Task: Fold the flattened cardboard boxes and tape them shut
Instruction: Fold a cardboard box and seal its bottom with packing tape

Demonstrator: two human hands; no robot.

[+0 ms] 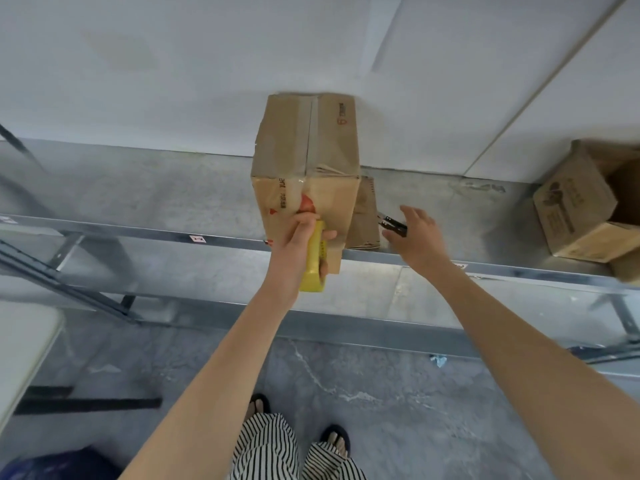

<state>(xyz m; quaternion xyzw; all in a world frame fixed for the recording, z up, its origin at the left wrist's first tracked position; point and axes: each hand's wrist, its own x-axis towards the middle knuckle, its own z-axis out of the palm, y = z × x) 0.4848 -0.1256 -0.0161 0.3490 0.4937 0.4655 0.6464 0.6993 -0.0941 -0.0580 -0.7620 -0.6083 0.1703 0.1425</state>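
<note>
A folded brown cardboard box stands on a grey metal shelf against the white wall, with clear tape along its top seam and down its front face. My left hand grips a yellow tape roll pressed against the lower front of this box. My right hand reaches to the right of the box, fingers spread over a small black tool lying on the shelf; whether it grips the tool is unclear. A flattened cardboard piece leans behind the box's right side.
Another cardboard box, open at its side, lies on the shelf at far right. The shelf's metal front rail runs across the view. A pale table edge is at lower left. My feet in sandals stand on the concrete floor.
</note>
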